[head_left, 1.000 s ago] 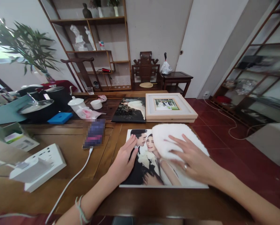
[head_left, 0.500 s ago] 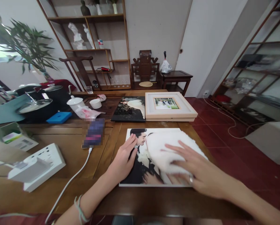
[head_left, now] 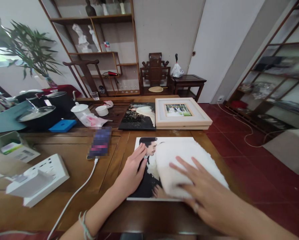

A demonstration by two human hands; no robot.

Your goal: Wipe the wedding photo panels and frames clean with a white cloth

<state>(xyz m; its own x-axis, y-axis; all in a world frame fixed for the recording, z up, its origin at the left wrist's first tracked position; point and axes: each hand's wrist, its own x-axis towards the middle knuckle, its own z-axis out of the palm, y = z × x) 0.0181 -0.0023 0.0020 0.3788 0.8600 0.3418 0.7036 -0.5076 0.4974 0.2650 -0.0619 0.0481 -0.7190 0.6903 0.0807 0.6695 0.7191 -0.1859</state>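
A large wedding photo print (head_left: 145,181) lies flat on the wooden table (head_left: 71,173) in front of me. My left hand (head_left: 132,171) rests flat on its left edge, fingers stretched out. My right hand (head_left: 204,191) presses a white fluffy cloth (head_left: 179,160) onto the picture's right half, fingers spread over the cloth. The cloth hides most of the right side of the print.
Behind the print lie a dark photo panel (head_left: 139,116) and a pale framed photo (head_left: 182,113). A phone (head_left: 100,141) with a white cable, a power strip (head_left: 36,180), teaware (head_left: 81,110), pots and a blue box (head_left: 63,125) fill the left. Shelves and chairs stand behind.
My right hand has dragged the white cloth from the print's upper right toward me and leftward across the picture. My left hand has stayed put on the left edge.
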